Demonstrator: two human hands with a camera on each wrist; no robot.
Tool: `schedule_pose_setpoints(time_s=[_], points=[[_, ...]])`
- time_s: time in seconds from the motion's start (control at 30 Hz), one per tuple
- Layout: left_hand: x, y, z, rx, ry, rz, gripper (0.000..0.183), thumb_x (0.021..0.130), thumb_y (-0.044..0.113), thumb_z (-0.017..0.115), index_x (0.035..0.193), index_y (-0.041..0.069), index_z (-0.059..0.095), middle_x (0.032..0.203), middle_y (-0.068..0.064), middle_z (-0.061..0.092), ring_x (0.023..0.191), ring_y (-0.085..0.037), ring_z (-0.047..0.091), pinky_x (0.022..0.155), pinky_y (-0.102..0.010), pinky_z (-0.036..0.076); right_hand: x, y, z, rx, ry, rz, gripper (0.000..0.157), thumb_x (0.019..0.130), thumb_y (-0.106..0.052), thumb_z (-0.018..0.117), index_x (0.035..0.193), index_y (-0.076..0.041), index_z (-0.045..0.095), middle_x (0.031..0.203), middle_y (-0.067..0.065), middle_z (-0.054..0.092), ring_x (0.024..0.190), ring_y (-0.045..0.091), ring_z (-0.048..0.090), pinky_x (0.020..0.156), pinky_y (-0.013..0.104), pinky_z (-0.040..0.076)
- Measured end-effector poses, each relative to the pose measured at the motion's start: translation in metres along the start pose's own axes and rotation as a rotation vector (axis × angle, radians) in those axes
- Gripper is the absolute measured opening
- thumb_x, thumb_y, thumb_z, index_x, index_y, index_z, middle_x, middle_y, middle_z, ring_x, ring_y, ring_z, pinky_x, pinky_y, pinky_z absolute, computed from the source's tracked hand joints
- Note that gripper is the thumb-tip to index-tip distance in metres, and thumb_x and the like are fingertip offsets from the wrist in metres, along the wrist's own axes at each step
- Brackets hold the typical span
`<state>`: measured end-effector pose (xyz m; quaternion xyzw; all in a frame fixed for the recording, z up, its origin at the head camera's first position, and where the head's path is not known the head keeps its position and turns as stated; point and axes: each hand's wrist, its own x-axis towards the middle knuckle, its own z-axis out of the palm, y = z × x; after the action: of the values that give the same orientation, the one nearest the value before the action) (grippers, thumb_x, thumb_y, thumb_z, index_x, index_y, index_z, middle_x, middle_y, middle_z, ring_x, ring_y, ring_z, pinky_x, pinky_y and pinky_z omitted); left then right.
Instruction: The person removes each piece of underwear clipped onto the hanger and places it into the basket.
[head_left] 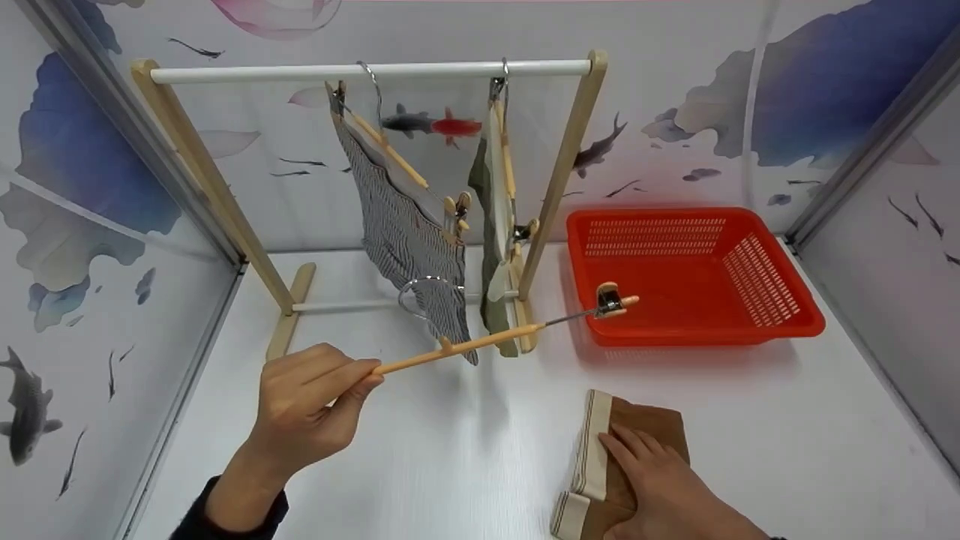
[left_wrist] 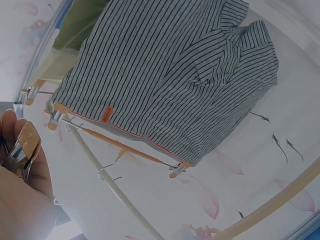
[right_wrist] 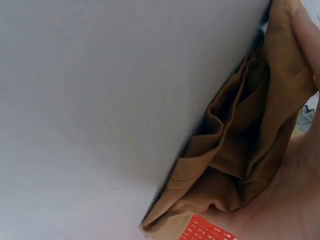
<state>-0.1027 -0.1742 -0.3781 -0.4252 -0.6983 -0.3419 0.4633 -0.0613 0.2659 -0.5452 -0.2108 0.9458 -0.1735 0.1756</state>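
Observation:
My left hand [head_left: 311, 409] pinches one end of a wooden clip hanger [head_left: 480, 343], held slantwise above the table. Its metal hook points up toward the rack, and a clip [head_left: 611, 300] sits at its far end. Close to the camera in the left wrist view, another clip [left_wrist: 25, 145] lies within that hand. On the table at lower right is a folded brown garment [head_left: 660, 420] with a cream band. Over it lies my right hand [head_left: 667, 487], its fingers resting on the cloth; in the right wrist view the brown cloth [right_wrist: 240, 165] bunches beneath the palm.
A drying rack with a white rail [head_left: 292, 73] and wooden legs stands at the back. From it hang striped shorts [head_left: 409, 240] and a green-and-cream garment [head_left: 491, 187], both on clip hangers. A red plastic basket [head_left: 697, 330] sits at the back right. Printed panels enclose the table.

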Motion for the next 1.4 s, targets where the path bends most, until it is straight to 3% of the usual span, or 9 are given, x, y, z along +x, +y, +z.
schedule_pose_setpoints(time_s=[0.1,0.23,0.43,0.67,0.83,0.97,1.1,1.4], points=[[0.001,-0.001,-0.003,0.016,0.016,0.008,0.03,0.102,0.017,0.072,0.079,-0.003,0.078,0.061,-0.003,0.063,0.049,-0.012,0.05,0.044,-0.025,0.045,0.0,0.0,0.0,-0.009,0.007,-0.018,0.128,0.066,-0.08,0.082,0.159,-0.004,0.038,0.157,0.019,0.044,0.14,0.047,0.043,0.1,0.079,0.039],[0.003,-0.001,-0.007,0.032,0.047,0.015,0.032,0.101,0.016,0.072,0.077,-0.004,0.077,0.06,-0.003,0.061,0.048,-0.014,0.049,0.043,-0.026,0.044,0.0,-0.001,0.001,-0.023,0.051,-0.062,0.11,0.075,-0.06,0.087,0.156,-0.002,0.042,0.152,0.014,0.05,0.137,0.043,0.046,0.101,0.074,0.042],[0.006,0.0,-0.012,0.068,0.105,0.025,0.034,0.101,0.017,0.073,0.075,-0.005,0.076,0.057,-0.004,0.06,0.046,-0.016,0.048,0.041,-0.028,0.043,0.0,-0.002,0.003,-0.031,0.12,-0.086,0.088,0.083,-0.044,0.087,0.15,0.0,0.05,0.147,0.018,0.056,0.135,0.04,0.052,0.105,0.063,0.046],[0.008,0.005,-0.021,0.145,0.154,0.077,0.038,0.101,0.019,0.072,0.073,-0.007,0.076,0.055,-0.007,0.059,0.04,-0.017,0.048,0.035,-0.027,0.038,-0.005,-0.003,0.0,-0.001,0.174,-0.119,0.065,0.081,-0.01,0.088,0.137,0.002,0.059,0.13,0.015,0.066,0.119,0.034,0.064,0.095,0.053,0.055],[0.008,0.007,-0.029,0.177,0.218,0.043,0.039,0.1,0.021,0.075,0.073,-0.007,0.075,0.054,-0.01,0.06,0.039,-0.02,0.049,0.033,-0.032,0.038,-0.006,-0.001,-0.005,0.07,0.183,-0.137,0.065,0.079,-0.001,0.086,0.138,-0.004,0.06,0.128,0.004,0.068,0.113,0.025,0.067,0.092,0.045,0.058],[0.008,0.007,-0.036,0.226,0.271,0.023,0.038,0.098,0.024,0.078,0.073,-0.005,0.078,0.053,-0.012,0.061,0.037,-0.023,0.05,0.032,-0.035,0.038,-0.01,-0.003,-0.013,0.148,0.175,-0.095,0.071,0.078,0.005,0.084,0.143,-0.006,0.058,0.129,0.003,0.068,0.112,0.022,0.066,0.092,0.043,0.058],[0.007,0.007,-0.042,0.296,0.314,0.01,0.035,0.097,0.025,0.079,0.075,-0.003,0.08,0.052,-0.014,0.061,0.034,-0.026,0.049,0.031,-0.035,0.036,-0.011,-0.004,-0.022,0.256,0.192,-0.041,0.074,0.077,0.012,0.076,0.145,-0.01,0.058,0.126,-0.001,0.068,0.102,0.015,0.062,0.085,0.033,0.055],[0.001,0.009,-0.055,0.432,0.368,-0.043,0.037,0.098,0.026,0.077,0.077,-0.004,0.081,0.051,-0.021,0.058,0.033,-0.035,0.046,0.033,-0.031,0.034,-0.017,0.002,-0.045,0.455,0.249,0.092,0.07,0.078,0.016,0.071,0.142,-0.011,0.061,0.13,0.003,0.068,0.109,0.022,0.062,0.091,0.03,0.052]])
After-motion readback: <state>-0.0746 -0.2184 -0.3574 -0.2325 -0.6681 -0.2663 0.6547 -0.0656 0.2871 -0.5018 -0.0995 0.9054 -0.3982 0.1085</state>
